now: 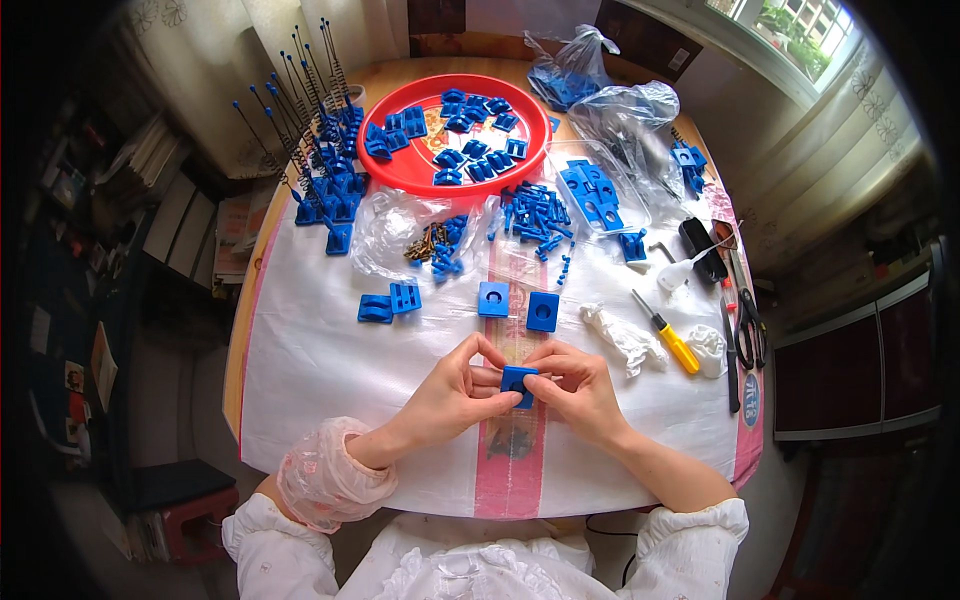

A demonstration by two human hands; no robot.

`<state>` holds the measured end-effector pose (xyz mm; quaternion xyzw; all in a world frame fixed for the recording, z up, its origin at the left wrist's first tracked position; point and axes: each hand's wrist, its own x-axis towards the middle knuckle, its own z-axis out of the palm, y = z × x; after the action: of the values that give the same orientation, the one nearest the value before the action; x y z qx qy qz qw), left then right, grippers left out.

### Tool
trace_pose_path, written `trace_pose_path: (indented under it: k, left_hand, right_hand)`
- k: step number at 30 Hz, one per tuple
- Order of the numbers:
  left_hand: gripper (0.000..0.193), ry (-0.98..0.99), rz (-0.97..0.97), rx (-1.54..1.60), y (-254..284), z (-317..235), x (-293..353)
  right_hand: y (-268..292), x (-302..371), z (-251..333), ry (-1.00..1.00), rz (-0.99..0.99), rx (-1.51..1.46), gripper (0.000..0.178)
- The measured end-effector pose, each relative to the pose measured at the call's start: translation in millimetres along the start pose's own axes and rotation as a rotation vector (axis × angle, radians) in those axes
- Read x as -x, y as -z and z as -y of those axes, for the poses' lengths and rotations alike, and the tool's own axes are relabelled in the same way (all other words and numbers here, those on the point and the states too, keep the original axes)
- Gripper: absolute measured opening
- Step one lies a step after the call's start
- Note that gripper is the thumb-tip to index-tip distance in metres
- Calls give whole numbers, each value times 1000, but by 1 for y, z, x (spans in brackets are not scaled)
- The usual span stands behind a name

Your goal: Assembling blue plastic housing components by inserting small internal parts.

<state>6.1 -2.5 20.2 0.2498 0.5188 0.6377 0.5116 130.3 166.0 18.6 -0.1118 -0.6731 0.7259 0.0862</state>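
The held block, small and blue, is between the two hands, above the pink stripe that runs from the near edge of the worktop toward the far one. The left hand has thumb and fingertips closed on its left side; the right hand pinches it from the right, thumb over the upper face. Neither hand is nearer, since both touch it. The block is tilted a little and looks near square, and with fingers covering parts of it I cannot tell a long axis. Straight beyond the fingertips, toward the far edge, lie two loose blocks: the left block, with a round recess showing, and the right block, just beside it and slightly closer to the near edge. The left block is ahead of the gap between the hands, the right block ahead of the right hand's fingers. Toward the left edge, beyond the left hand, two slotted parts lie touching or nearly so. Farther out are the blue pins and, by the far edge, the red tray of parts. The yellow screwdriver lies toward the right edge, well apart from the right hand.
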Motion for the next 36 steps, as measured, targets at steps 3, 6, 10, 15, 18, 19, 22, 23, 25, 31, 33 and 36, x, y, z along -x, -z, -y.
trace_pose_path:
  k: [3, 6, 10, 15, 18, 19, 22, 23, 25, 31, 33, 36]
  left_hand:
    - [34, -2, -8, 0, -2, -2, 1]
    - [35, 8, -15, -22, -2, -2, 1]
    - [34, -1, -15, -40, -2, -2, 2]
    - [28, -15, 7, -22, -3, -3, 2]
    - [26, -33, 19, -18, -3, -3, 1]
    - [25, -34, 24, -19, -3, -3, 1]
    - [25, -43, 17, -23, -3, -2, 1]
    - [25, -45, 19, -27, -3, -1, 1]
    - [25, -48, 23, -34, -1, 1, 0]
    - [24, -41, 26, -25, -2, -1, 0]
    - [23, -52, 28, -34, -1, 0, 0]
    - [23, -49, 29, -24, -1, 0, -1]
  right_hand:
    - [0, 1, -2, -15, -10, -6, 15]
    - [0, 0, -4, -3, -17, -6, 15]
    - [0, 0, -3, -4, -18, -9, 15]
    - [-1, 1, -1, 9, -24, -4, 15]
    - [-1, 1, -1, 26, -27, 7, 15]
    - [-1, 1, -1, 37, -29, 11, 15]
    - [-1, 2, 0, 4, -21, -8, 15]
    - [0, 1, 0, -3, -15, -4, 15]
    - [1, 1, 0, -17, -5, 3, 16]
    - [-1, 1, 1, 18, -12, -5, 17]
    - [-1, 1, 0, 18, -12, -4, 16]
    - [-1, 1, 1, 12, -9, -7, 16]
